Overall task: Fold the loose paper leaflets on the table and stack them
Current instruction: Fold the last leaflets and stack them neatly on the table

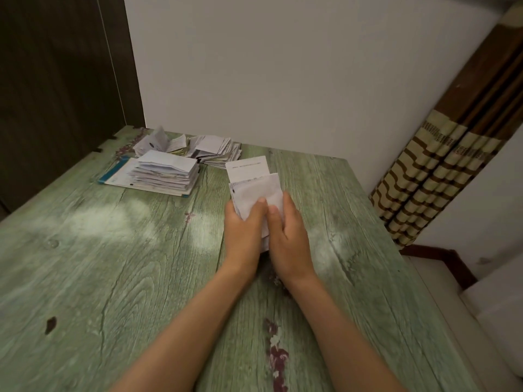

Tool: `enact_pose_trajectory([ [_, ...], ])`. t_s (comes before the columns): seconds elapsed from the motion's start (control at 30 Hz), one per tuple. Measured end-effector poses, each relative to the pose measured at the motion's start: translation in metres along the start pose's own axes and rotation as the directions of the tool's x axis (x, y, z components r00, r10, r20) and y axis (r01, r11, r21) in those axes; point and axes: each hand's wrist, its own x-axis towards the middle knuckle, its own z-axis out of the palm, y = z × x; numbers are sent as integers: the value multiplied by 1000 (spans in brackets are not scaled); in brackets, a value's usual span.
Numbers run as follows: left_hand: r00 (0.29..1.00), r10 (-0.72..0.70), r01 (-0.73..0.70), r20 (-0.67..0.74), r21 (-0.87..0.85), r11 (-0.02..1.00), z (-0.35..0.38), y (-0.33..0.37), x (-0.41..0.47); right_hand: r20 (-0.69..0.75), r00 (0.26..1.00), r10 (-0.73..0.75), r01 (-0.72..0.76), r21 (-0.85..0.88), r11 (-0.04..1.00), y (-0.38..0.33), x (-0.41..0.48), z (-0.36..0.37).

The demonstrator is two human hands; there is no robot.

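A white paper leaflet lies partly folded at the middle of the green table, its near flap turned up over the printed sheet behind it. My left hand and my right hand sit side by side on its near end, thumbs on top of the paper and fingers curled around its edges. A neat stack of folded leaflets stands at the far left on a larger blue-edged sheet. Behind it a looser heap of folded leaflets leans against the wall.
A white wall closes the table's far edge and a dark wooden panel stands at the left. A rolled patterned mat leans in the right corner beyond the table's right edge. Bare green tabletop stretches to my left and near side.
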Motion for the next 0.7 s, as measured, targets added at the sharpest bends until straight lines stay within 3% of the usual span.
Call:
enact_pose_trajectory([
  [0.1,1000,0,0,-11,-33,999,-1,3,1,30,992,125,-128,306,943,-9,1,-9],
  [0.17,999,-34,31,-25,-99,995,1,6,-1,-5,957,291,-257,456,852,-10,3,-12],
  [0.23,998,-62,57,-32,-135,989,3,8,-5,15,906,423,-356,565,744,-12,3,-13],
  [0.3,996,-81,75,-43,-131,989,-1,10,-5,103,885,455,-419,604,678,-14,4,-15],
  [0.37,993,-108,100,-46,-140,985,-17,16,-5,223,876,427,-477,528,703,-19,4,-25],
  [0.43,990,-139,136,-26,-94,986,-38,23,-7,361,847,391,-509,333,794,-24,5,-42],
  [0.53,988,-151,152,-18,150,977,-65,28,-20,494,767,411,-463,-18,886,-31,6,-57],
  [0.6,994,-107,106,-14,308,946,-77,34,-39,521,732,440,-427,-153,891,-39,-3,-63],
  [0.7,992,-32,-52,121,631,774,-87,42,-58,537,698,473,-390,-269,881,-47,-26,-73],
])
